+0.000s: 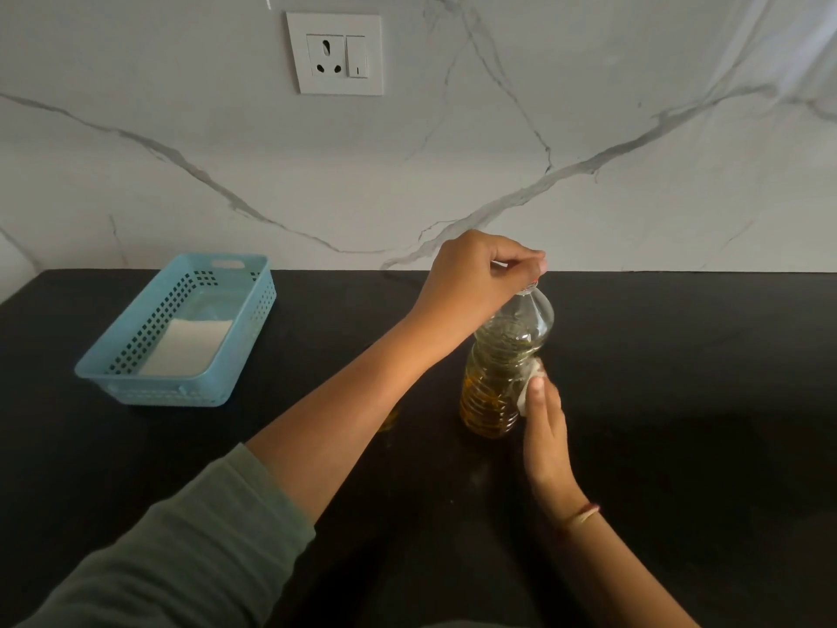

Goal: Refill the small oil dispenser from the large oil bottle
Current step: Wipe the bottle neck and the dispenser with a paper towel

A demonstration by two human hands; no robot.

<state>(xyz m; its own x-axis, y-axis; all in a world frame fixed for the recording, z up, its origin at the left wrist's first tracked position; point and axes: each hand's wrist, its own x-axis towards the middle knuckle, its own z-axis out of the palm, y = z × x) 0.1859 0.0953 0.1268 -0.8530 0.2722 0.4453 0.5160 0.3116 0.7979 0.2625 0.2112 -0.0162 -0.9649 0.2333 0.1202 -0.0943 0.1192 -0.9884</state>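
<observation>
1. The large oil bottle (pixel 500 369) stands upright on the black worktop (pixel 679 401), a little right of the middle of the view. It is clear ribbed plastic; amber oil fills its lower part, and the shoulder above is clear.
2. The left hand (pixel 480 276) reaches in from 7 o'clock, crosses the worktop and sits on top of the bottle. Its grip is pinched together around the bottle's top; the cap itself is mostly hidden under the fingers, with only a sliver of white showing.
3. The right hand (pixel 545 428) comes in from 5 o'clock and lies against the bottle's right side. Its grip presses a small white piece, probably tissue or cloth (pixel 530 385), flat against the bottle wall; the fingers look nearly straight, so whether they close on the piece I cannot tell.
4. A thin red and tan band (pixel 584 514) circles the right wrist. A grey-green sleeve (pixel 181 537) covers the left forearm up to about mid-arm.
5. A light blue perforated basket (pixel 113 360) sits on the worktop at 9 o'clock from the bottle, well apart from it. A white flat thing (pixel 185 346) lies inside it.
6. A white socket and switch plate (pixel 335 53) is fixed to the marble-patterned wall (pixel 589 106) at 12 o'clock.
</observation>
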